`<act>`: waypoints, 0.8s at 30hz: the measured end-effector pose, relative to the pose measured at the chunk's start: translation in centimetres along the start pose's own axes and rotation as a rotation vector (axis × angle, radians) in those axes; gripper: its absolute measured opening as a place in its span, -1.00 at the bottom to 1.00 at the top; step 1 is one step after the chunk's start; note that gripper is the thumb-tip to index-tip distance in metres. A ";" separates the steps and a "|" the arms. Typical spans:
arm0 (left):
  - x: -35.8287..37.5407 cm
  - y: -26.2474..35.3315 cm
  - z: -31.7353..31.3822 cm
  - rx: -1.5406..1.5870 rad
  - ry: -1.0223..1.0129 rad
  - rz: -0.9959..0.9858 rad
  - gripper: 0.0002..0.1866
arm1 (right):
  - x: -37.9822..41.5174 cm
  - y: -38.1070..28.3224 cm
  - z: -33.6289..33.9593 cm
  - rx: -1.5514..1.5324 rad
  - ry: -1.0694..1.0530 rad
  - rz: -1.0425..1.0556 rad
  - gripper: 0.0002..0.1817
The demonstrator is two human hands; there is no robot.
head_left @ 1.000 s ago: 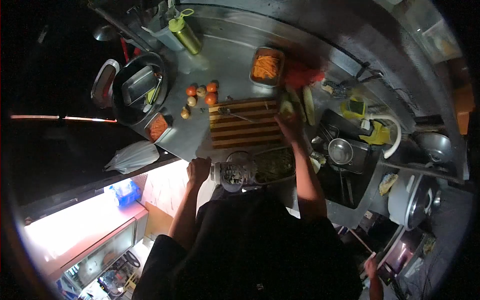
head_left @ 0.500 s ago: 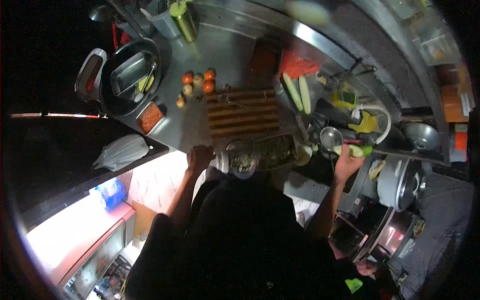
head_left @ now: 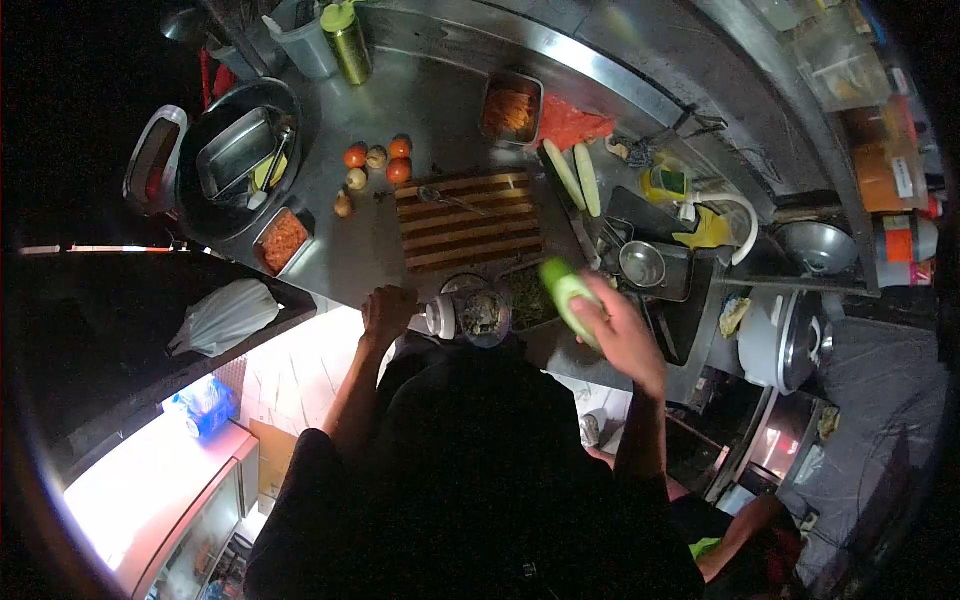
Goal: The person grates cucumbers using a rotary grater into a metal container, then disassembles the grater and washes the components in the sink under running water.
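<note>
Centre right of the frame: your right hand has its grip wrapped around a pale green vegetable, tilted, greener end toward the upper left, by the right side of the greens. Left of centre: your left hand curls beside the white-ended device; whether its grip holds anything cannot be told. For control, seat your right fingers well behind the vegetable's leading end and brace the device.

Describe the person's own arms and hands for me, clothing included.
The left hand and right hand are ungloved. Loose black sleeves end around the elbows, leaving the forearms bare; they match a black top.
</note>
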State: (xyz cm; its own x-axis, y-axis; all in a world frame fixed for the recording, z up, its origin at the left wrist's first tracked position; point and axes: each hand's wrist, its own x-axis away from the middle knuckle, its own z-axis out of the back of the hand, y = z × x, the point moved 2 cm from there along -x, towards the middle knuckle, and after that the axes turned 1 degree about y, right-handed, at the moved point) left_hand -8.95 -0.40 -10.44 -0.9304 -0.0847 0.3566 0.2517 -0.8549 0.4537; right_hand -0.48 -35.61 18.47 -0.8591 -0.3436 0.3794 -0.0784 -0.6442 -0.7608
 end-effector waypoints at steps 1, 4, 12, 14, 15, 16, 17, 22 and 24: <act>0.2 0.1 0.3 0.054 0.030 0.017 -0.56 | 0.2 -3.4 0.4 0.122 -0.122 -0.041 -0.45; 0.5 0.7 1.1 0.078 0.039 0.053 -0.56 | -0.4 -5.3 -0.8 0.305 -0.278 0.158 -0.55; 1.3 1.8 2.5 0.241 0.103 0.054 -0.55 | -0.2 -8.9 -1.7 0.738 -0.376 0.208 -0.38; 1.3 1.7 2.1 0.172 0.094 0.042 -0.54 | -0.8 -10.2 -1.4 0.789 -0.452 0.161 -0.36; 1.3 1.7 2.0 0.137 0.090 0.038 -0.54 | -1.3 -10.8 -1.2 0.812 -0.493 0.121 -0.35; 1.3 1.6 2.0 0.145 0.086 0.046 -0.54 | -1.8 -11.5 -1.0 0.836 -0.535 0.082 -0.35; 1.4 1.5 2.0 0.153 0.081 0.054 -0.53 | -2.1 -12.3 -0.8 0.827 -0.525 0.076 -0.41; 1.1 1.5 2.1 0.208 0.064 0.176 -0.50 | -4.3 -13.7 0.1 0.672 -0.441 0.331 -0.63; 1.2 1.2 1.5 0.198 0.088 0.127 -0.49 | -5.4 -15.5 0.2 0.571 -0.521 0.101 -0.65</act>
State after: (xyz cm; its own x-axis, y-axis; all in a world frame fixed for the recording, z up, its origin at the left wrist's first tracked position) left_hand -9.32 -0.74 -8.22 -0.9054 -0.2363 0.3526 0.4071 -0.7184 0.5640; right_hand 5.48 -23.89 28.33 -0.4884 -0.6049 0.6290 0.3818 -0.7963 -0.4692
